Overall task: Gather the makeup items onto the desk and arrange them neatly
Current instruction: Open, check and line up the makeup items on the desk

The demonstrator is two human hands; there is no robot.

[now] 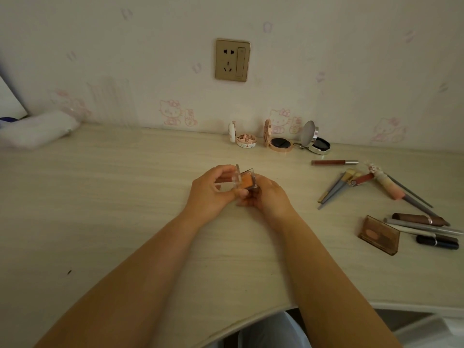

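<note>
While both hands, left hand (213,189) and right hand (266,197), grip an open blush compact (247,180), three compacts (278,141) beyond look placed; brushes (336,187) rightward remain scattered.

Dim, warm, soft-focus view; wide-angle bending at the edges.

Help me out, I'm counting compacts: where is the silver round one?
In the head view, the silver compact stands open at the desk's back right by the wall, rightmost of three, just right of the rose-gold compact.
</note>
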